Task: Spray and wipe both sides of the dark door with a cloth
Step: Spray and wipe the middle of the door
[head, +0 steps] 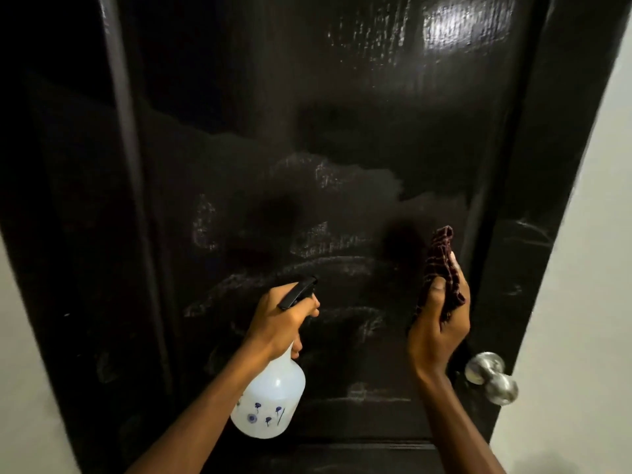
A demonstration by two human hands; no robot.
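The dark door (307,148) fills the view, glossy and wet-looking at the top, with dull grey smears across its middle and lower panel. My left hand (278,323) grips the neck of a white spray bottle (270,401) with blue flower prints; its black nozzle (297,292) points at the door. My right hand (437,323) holds a bunched dark red checked cloth (443,261) upright, close to the door's right side, just above the knob.
A round silver door knob (492,376) sticks out at the lower right, below my right hand. The dark door frame (533,234) runs along the right, with a pale wall (591,285) beyond it. Another pale wall strip (20,371) lies at the lower left.
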